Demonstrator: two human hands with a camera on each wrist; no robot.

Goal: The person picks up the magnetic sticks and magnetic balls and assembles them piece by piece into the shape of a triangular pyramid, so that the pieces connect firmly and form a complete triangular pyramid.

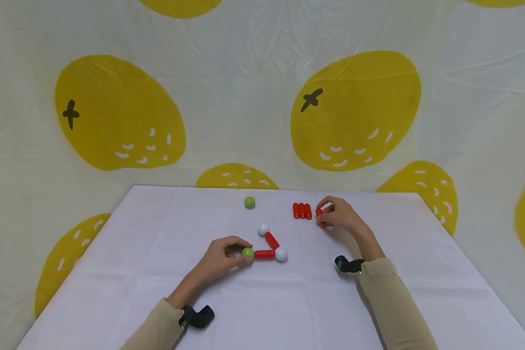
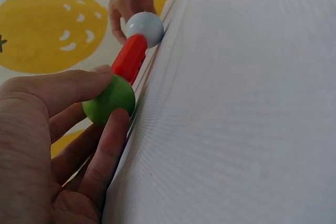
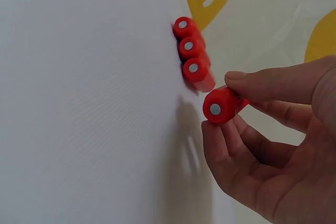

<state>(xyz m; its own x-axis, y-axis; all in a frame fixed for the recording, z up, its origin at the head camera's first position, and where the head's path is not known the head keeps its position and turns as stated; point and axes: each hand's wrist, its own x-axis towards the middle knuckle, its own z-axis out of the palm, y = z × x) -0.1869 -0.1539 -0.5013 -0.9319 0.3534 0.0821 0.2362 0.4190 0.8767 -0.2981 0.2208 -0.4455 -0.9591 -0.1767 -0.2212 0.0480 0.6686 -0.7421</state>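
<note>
Between thumb and fingers, my left hand (image 1: 220, 256) pinches a green ball (image 1: 247, 253). From that ball a red rod (image 1: 264, 254) runs to a white ball (image 1: 281, 254), and a second red rod (image 1: 271, 239) slants from there to another white ball (image 1: 263, 229), making an open V on the table. Toward the back right, my right hand (image 1: 339, 214) pinches a red rod (image 3: 220, 105), whose round end with a silvery disc faces the right wrist camera. Beside that hand, three red rods (image 1: 302, 210) lie side by side.
A loose green ball (image 1: 250, 202) sits near the back edge of the white-covered table (image 1: 179, 209). Behind the table hangs a pale cloth (image 1: 236, 107) with large yellow fruit prints. Each wrist wears a black camera (image 1: 349, 264).
</note>
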